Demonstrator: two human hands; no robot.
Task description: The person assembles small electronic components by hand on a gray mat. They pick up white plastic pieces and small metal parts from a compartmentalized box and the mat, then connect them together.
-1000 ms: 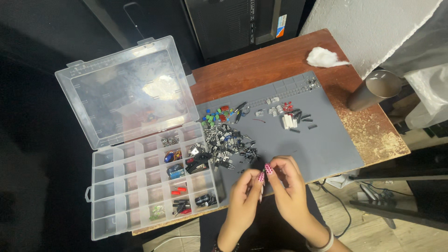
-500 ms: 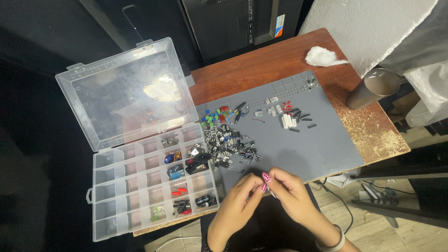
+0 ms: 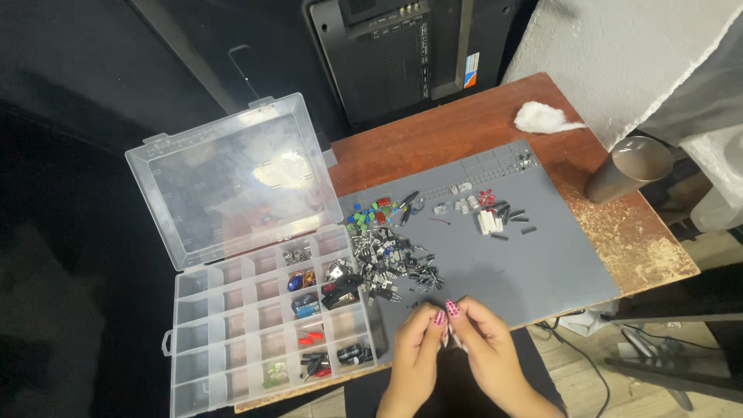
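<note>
My left hand (image 3: 414, 352) and my right hand (image 3: 484, 348) meet fingertip to fingertip at the near edge of a grey work mat (image 3: 526, 263). They pinch something very small between them; I cannot make out what it is. Just beyond my fingers lies a heap of small black and silver electronic parts (image 3: 387, 267). Blue and green parts (image 3: 368, 213) lie further back, with white and red parts (image 3: 484, 209) to the right.
A clear plastic compartment box (image 3: 263, 325), lid open, stands left of the mat and holds several small parts. The wooden table (image 3: 464, 131) carries a white wad (image 3: 542, 118) and a dark cylinder (image 3: 623, 169) at right. A black device stands behind.
Both hands slid a little toward me off the mat, then came back up to its near edge, still joined at the fingertips.
</note>
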